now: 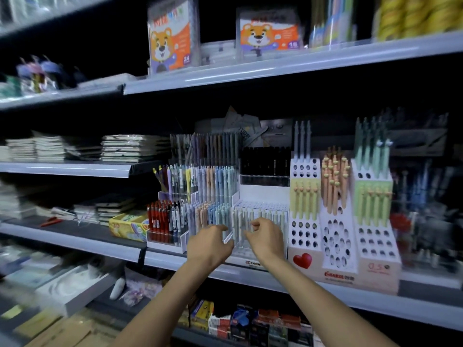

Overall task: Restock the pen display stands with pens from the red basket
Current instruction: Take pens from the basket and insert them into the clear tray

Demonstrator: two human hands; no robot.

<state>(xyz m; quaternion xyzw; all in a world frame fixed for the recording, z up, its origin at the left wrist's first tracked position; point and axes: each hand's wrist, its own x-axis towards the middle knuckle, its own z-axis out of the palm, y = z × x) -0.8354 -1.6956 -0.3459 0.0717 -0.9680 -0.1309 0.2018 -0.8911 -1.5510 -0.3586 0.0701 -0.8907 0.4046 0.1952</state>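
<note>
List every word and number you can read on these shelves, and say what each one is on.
"24": left bear pack, top shelf.
"18": right bear pack, same shelf.
"0.5": pink base of the right pen stand.
"30": yellow box, though it is soft.
Too blurred to read: the red brand line on the middle pen stand, both pack titles and the shelf-edge label.
</note>
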